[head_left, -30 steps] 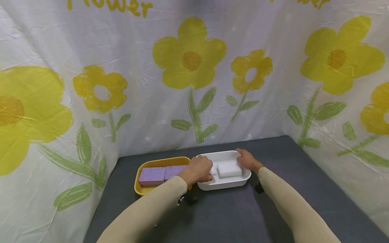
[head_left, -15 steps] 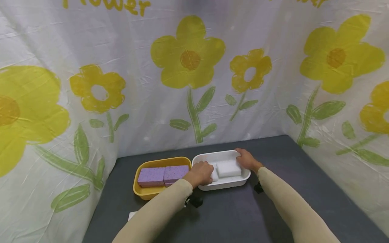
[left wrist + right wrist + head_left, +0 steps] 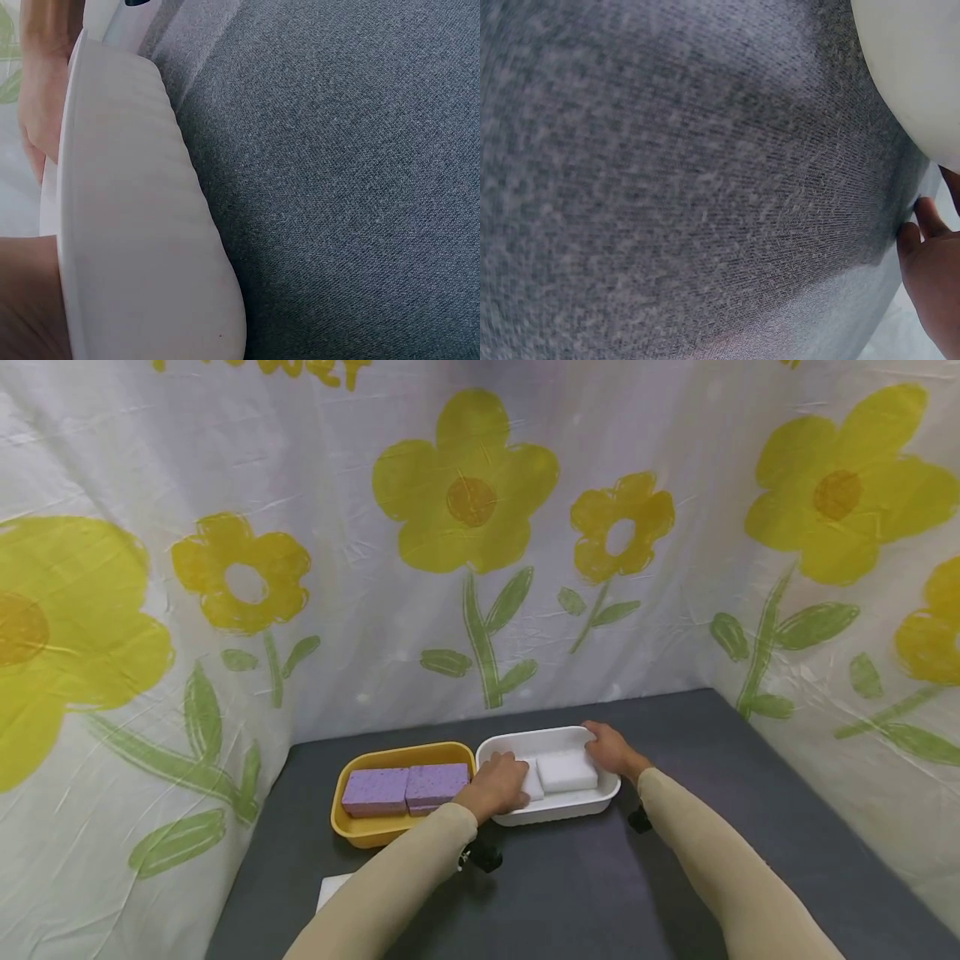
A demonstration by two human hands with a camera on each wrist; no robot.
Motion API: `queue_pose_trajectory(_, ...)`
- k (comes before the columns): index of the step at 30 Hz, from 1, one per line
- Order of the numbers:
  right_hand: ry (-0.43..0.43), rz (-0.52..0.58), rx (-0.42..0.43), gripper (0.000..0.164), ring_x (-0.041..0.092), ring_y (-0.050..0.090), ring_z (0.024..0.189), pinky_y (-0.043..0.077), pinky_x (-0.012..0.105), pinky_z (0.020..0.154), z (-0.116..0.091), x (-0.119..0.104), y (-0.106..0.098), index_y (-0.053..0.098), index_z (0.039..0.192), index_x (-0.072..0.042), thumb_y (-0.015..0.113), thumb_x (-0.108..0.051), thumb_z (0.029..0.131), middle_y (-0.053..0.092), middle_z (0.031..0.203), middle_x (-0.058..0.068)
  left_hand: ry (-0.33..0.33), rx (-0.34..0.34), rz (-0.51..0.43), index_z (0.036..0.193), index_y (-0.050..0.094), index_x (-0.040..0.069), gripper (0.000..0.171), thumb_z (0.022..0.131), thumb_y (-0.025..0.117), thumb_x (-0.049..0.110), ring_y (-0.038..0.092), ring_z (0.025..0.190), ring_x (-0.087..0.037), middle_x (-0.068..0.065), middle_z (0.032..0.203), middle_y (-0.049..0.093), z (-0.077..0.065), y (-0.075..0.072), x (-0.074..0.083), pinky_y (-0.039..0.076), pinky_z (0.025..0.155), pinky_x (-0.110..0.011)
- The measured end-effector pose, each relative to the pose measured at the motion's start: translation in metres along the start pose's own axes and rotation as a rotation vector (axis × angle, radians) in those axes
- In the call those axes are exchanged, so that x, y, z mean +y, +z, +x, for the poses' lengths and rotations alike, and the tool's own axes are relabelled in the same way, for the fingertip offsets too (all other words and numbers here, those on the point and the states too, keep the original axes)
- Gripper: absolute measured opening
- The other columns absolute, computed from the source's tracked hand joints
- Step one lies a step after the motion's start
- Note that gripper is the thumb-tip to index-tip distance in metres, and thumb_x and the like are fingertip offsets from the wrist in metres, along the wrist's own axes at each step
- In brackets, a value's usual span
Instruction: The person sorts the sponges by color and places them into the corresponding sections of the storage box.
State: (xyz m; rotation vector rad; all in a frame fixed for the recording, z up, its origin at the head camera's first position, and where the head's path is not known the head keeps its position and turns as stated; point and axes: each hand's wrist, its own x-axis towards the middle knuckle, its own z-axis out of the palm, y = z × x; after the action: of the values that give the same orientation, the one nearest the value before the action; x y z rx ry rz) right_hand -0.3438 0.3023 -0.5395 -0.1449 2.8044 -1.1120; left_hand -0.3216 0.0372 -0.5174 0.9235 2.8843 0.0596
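In the head view my left hand (image 3: 497, 783) reaches into the left end of a white plastic tray (image 3: 531, 742). Its fingers grip a white sponge block (image 3: 533, 783), mostly hidden under the hand. A second white sponge block (image 3: 567, 772) lies beside it on the right. My right hand (image 3: 609, 748) holds the tray's right end at the rim. The left wrist view has the tray's outer side wall (image 3: 135, 202) close up, with a hand at its far end. In the right wrist view, fingers (image 3: 930, 217) show beside the tray's rounded end.
A yellow tray (image 3: 367, 837) with two purple sponge blocks (image 3: 375, 789) stands just left of the white tray. A white flat piece (image 3: 328, 887) lies nearer, partly behind the left sleeve. Flower-printed curtains (image 3: 360, 568) hang around the dark grey table (image 3: 555, 893).
My left hand has moved slightly right and lower within the white tray, uncovering more of the yellow tray and the white flat piece. The right hand stays at the rim.
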Motion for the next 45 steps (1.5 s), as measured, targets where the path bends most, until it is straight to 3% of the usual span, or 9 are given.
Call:
queue_pose_trajectory(8, 0.006, -0.002, 0.003, 0.057, 0.053, 0.040, 0.156, 0.034, 0.065, 0.126, 0.001, 0.001, 0.003, 0.038, 0.161, 0.014, 0.041, -0.003, 0.106, 0.044, 0.165, 0.037, 0.025, 0.064, -0.040, 0.124, 0.073, 0.003, 0.046, 0.098, 0.083, 0.040, 0.067, 0.106, -0.031, -0.013, 0.112, 0.071, -0.004, 0.006, -0.003, 0.058, 0.098, -0.046)
queue_pose_trajectory(12, -0.008, -0.002, 0.013, 0.057, 0.054, 0.044, 0.153, 0.037, 0.066, 0.124, 0.000, 0.001, 0.003, 0.041, 0.159, 0.014, 0.041, -0.002, 0.105, 0.047, 0.161, 0.037, 0.080, 0.173, -0.041, 0.121, 0.073, 0.004, 0.043, 0.099, 0.079, 0.040, 0.071, 0.102, -0.029, -0.011, 0.109, 0.073, 0.004, 0.024, -0.017, 0.060, 0.091, -0.046)
queue_pose_trajectory(15, -0.015, 0.002, 0.019, 0.056, 0.054, 0.047, 0.150, 0.039, 0.066, 0.123, -0.001, 0.000, 0.002, 0.043, 0.158, 0.014, 0.041, -0.002, 0.105, 0.051, 0.159, 0.037, 0.113, 0.240, -0.026, 0.117, 0.072, 0.006, 0.040, 0.098, 0.079, 0.040, 0.073, 0.098, -0.027, -0.010, 0.106, 0.075, 0.003, 0.025, -0.022, 0.061, 0.084, -0.045)
queue_pose_trajectory(21, 0.000, 0.010, 0.011, 0.054, 0.054, 0.044, 0.152, 0.037, 0.066, 0.124, -0.003, -0.004, -0.001, 0.042, 0.159, 0.013, 0.042, -0.003, 0.107, 0.048, 0.161, 0.037, 0.141, 0.235, -0.025, 0.121, 0.070, 0.003, 0.040, 0.099, 0.079, 0.036, 0.075, 0.103, -0.029, -0.013, 0.112, 0.077, -0.020, -0.006, -0.010, 0.062, 0.090, -0.043)
queue_pose_trajectory(30, -0.006, 0.015, 0.012, 0.057, 0.054, 0.043, 0.153, 0.036, 0.067, 0.124, -0.002, -0.001, -0.001, 0.041, 0.159, 0.014, 0.041, -0.004, 0.106, 0.047, 0.162, 0.037, 0.189, 0.241, -0.025, 0.132, 0.068, 0.001, 0.047, 0.099, 0.081, 0.032, 0.076, 0.111, -0.028, -0.013, 0.124, 0.077, -0.044, -0.031, -0.010, 0.063, 0.096, -0.041)
queue_pose_trajectory(37, -0.007, 0.016, 0.007, 0.054, 0.053, 0.047, 0.150, 0.039, 0.066, 0.122, -0.001, -0.001, 0.000, 0.043, 0.158, 0.013, 0.041, -0.002, 0.106, 0.051, 0.159, 0.036, 0.191, 0.194, -0.001, 0.125, 0.070, 0.004, 0.046, 0.096, 0.086, 0.035, 0.076, 0.101, -0.024, -0.010, 0.118, 0.078, -0.066, -0.053, -0.013, 0.063, 0.085, -0.038)
queue_pose_trajectory(45, -0.014, 0.018, 0.006, 0.053, 0.053, 0.051, 0.147, 0.042, 0.066, 0.120, -0.004, -0.004, -0.001, 0.046, 0.156, 0.012, 0.041, -0.003, 0.106, 0.054, 0.155, 0.036, 0.281, 0.184, -0.007, 0.104, 0.071, 0.008, 0.039, 0.085, 0.095, 0.033, 0.061, 0.070, -0.012, -0.001, 0.086, 0.072, -0.097, -0.071, -0.023, 0.051, 0.063, -0.030)
